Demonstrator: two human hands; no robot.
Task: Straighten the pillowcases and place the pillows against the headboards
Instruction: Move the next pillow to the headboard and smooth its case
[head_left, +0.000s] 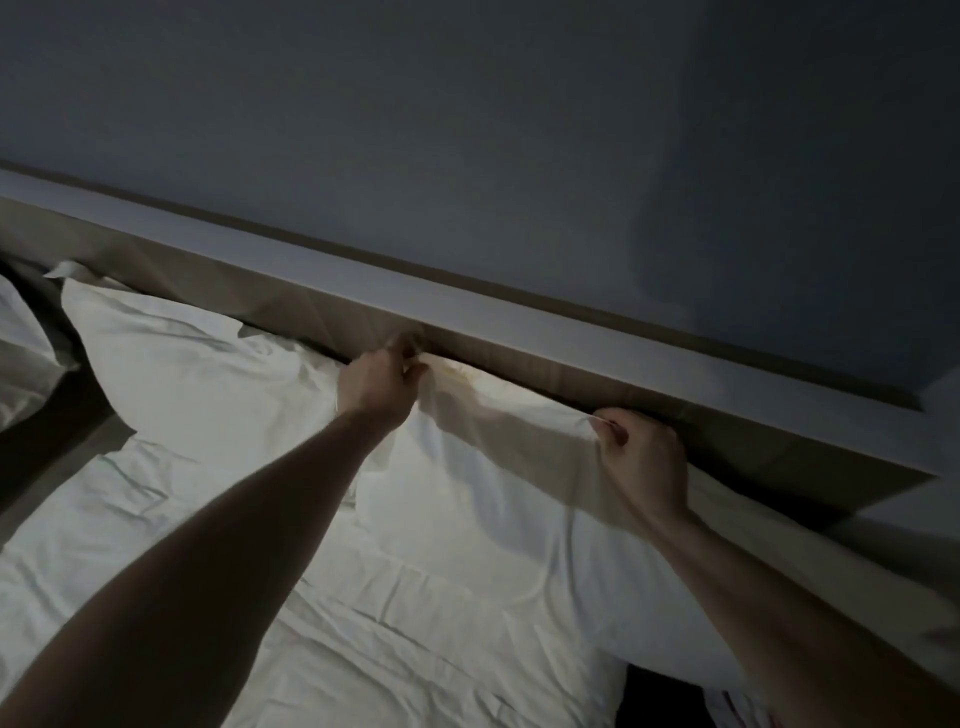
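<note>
While both arms reach forward, the left hand (382, 382) and the right hand (641, 457) pinch with closed fingers the top edge of a white pillow (498, 493), which lies on the bed sheet (363, 634) against the headboard (519, 358).

pillow (483, 499): white | headboard (519, 364): tan woodgrain | wall (467, 130): grey-blue

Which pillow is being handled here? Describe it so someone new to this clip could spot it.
Start at the wooden headboard running across the bed. Two white pillows lie along its base; take the right-hand pillow. Unlike its neighbour pillow, its top edge is pinched by the left hand and right hand.
</note>
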